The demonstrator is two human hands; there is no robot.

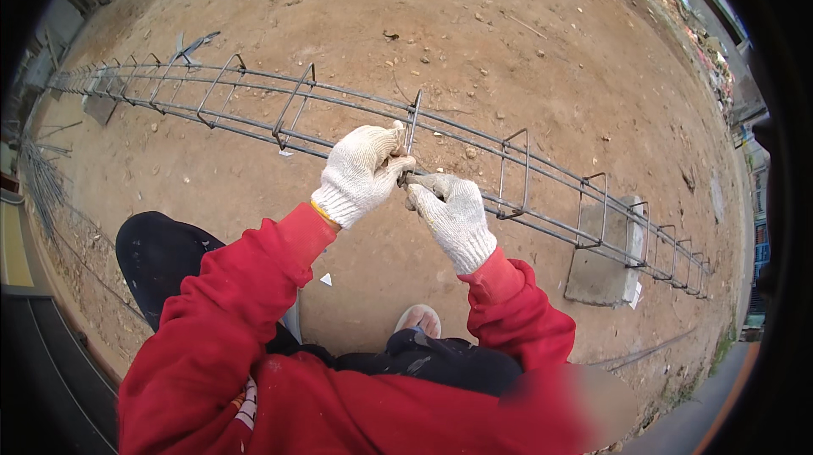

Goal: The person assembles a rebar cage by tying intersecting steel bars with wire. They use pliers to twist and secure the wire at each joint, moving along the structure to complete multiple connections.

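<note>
A long rebar cage [356, 99] of thin steel rods and rectangular stirrups stretches across the view in front of me. Both my hands wear off-white knitted gloves and meet at its near rod, beside one stirrup [412, 123]. My left hand [360, 171] is closed, thumb and fingers pinched together next to that stirrup. Just right of it, my right hand [453, 216] pinches at the same joint, fingers curled against the near rod. Whatever small piece sits between the fingertips is hidden by the gloves and too small to name.
A concrete block [593, 264] supports the cage on the right, and another block [102, 106] stands beneath its far left part. Loose steel rods [44, 180] lie at the left edge. A grey-blue scrap [196, 46] rests on the bare earth [525, 31] beyond the cage.
</note>
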